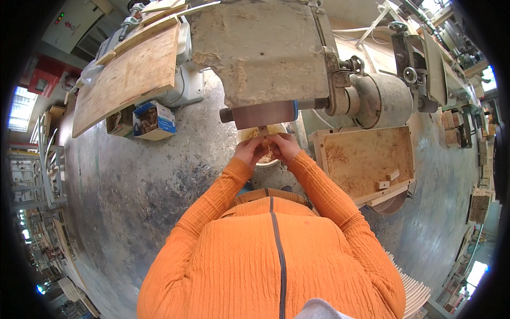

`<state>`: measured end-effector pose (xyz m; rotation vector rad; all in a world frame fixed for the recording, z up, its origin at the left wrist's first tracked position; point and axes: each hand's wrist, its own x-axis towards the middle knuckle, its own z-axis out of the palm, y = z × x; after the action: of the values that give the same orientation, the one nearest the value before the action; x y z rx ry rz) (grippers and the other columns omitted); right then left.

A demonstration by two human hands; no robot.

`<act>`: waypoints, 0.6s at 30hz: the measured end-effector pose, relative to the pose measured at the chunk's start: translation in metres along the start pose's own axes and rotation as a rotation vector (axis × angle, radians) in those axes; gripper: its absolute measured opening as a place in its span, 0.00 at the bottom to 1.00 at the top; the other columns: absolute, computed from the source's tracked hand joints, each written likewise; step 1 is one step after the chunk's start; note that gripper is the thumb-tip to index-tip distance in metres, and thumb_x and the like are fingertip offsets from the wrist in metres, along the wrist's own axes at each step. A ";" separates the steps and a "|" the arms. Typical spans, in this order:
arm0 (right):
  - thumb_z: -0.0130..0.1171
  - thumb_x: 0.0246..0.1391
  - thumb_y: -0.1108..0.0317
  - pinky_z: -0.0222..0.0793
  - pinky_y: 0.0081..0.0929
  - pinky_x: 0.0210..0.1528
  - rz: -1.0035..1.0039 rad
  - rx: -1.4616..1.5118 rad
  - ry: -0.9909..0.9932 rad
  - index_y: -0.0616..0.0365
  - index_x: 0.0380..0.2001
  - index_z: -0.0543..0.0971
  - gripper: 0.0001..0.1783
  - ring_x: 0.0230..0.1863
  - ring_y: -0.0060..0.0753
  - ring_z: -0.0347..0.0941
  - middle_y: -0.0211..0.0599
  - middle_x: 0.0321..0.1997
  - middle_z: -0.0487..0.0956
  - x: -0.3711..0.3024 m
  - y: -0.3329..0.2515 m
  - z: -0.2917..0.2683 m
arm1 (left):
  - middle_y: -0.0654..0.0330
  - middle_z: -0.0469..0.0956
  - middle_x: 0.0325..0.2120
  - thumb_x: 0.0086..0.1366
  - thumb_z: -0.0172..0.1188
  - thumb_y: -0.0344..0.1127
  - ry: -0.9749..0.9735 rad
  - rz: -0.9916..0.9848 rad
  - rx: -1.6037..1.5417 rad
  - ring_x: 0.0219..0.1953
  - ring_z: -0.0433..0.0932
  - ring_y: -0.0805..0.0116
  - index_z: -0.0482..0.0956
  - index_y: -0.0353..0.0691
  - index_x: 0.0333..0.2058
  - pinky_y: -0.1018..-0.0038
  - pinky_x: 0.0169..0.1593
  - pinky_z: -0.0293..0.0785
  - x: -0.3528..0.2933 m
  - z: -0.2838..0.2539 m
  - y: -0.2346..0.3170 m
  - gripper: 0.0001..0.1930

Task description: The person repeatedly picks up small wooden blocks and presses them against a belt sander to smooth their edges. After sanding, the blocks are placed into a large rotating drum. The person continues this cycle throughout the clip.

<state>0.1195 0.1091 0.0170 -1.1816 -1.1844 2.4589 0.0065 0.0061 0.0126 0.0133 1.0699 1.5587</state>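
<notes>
Holding a small tan wooden piece [263,130] at the near side of a wide brown abrasive roller [265,115], pinched narrowly between fingertips of left hand [248,151] and right hand [286,147]. Cannot tell whether pressed against it. Seemingly midway through working this piece. Can see two pale wooden blocks [392,175] in a sawdust-strewn wooden tray [321,154], right; cannot tell finished from waiting.

A broad wooden board [133,80] lies at the left; near its lower edge, on the stained grey floor [106,175], a blue-and-white box [168,127] of wood scraps [150,121] stands beside a second box [118,126]. Farther out are a red cabinet [43,76], a pale cabinet [71,24] with small lit lamps, and a bright window [22,110].
</notes>
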 end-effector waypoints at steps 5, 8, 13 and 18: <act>0.55 0.50 0.63 0.64 0.18 0.18 -0.076 -0.058 0.051 0.64 0.29 0.74 0.13 0.16 0.18 0.64 0.29 0.20 0.71 0.003 0.000 0.007 | 0.57 0.75 0.33 0.60 0.56 0.34 0.053 0.045 0.026 0.35 0.76 0.69 0.72 0.30 0.39 0.77 0.40 0.74 -0.002 0.001 -0.001 0.13; 0.55 0.50 0.64 0.65 0.18 0.21 -0.221 -0.063 0.016 0.64 0.31 0.73 0.13 0.19 0.18 0.67 0.29 0.22 0.73 -0.009 0.017 0.006 | 0.58 0.75 0.33 0.60 0.55 0.33 -0.012 0.151 0.164 0.36 0.75 0.70 0.72 0.30 0.41 0.77 0.41 0.74 -0.009 -0.001 -0.007 0.14; 0.59 0.48 0.62 0.66 0.15 0.26 -0.381 -0.165 0.016 0.64 0.35 0.73 0.16 0.25 0.17 0.69 0.29 0.26 0.73 -0.014 0.029 -0.006 | 0.58 0.76 0.35 0.59 0.56 0.33 -0.080 0.134 0.233 0.37 0.75 0.71 0.72 0.30 0.44 0.77 0.42 0.74 -0.010 -0.008 -0.014 0.16; 0.60 0.48 0.62 0.67 0.16 0.27 -0.418 -0.446 0.137 0.63 0.37 0.72 0.17 0.27 0.17 0.70 0.29 0.26 0.73 -0.016 0.033 -0.010 | 0.59 0.76 0.35 0.59 0.57 0.35 0.010 0.134 0.239 0.36 0.75 0.73 0.73 0.31 0.42 0.79 0.41 0.74 -0.009 0.001 -0.023 0.15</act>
<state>0.1431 0.0859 -0.0014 -1.0375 -1.7826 1.8366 0.0279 -0.0030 0.0032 0.2443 1.2797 1.5424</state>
